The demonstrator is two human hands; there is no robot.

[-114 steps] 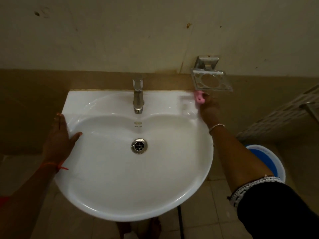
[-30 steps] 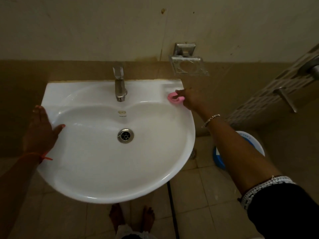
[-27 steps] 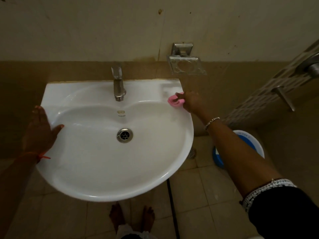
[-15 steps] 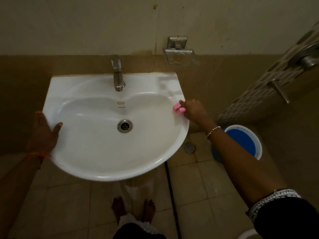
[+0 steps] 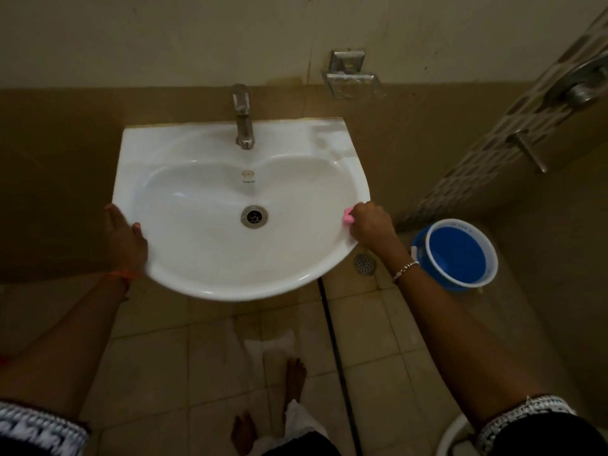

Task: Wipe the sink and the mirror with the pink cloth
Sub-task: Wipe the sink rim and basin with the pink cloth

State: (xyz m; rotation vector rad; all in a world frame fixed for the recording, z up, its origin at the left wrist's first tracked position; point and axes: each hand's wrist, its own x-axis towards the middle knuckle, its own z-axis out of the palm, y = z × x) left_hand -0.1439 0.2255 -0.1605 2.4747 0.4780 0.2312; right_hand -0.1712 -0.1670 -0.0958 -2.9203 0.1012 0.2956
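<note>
Pink cloth (image 5: pixel 348 216) bunched in right hand (image 5: pixel 371 225) fingers on sink (image 5: pixel 210 278) rim; left hand (image 5: pixel 126 240) flat.

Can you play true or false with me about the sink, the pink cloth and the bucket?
1. The right hand holds the small pink cloth against the right rim of the white ceramic sink. True.
2. The left hand is turning the metal tap. False: it rests on the sink's left rim, away from the tap.
3. A blue plastic bucket stands on the floor to the right of the sink. True.
4. The pink cloth lies over the round metal drain. False: the drain is uncovered; the cloth is at the rim.
5. The metal soap holder sits inside the basin. False: it is fixed to the wall above.
</note>
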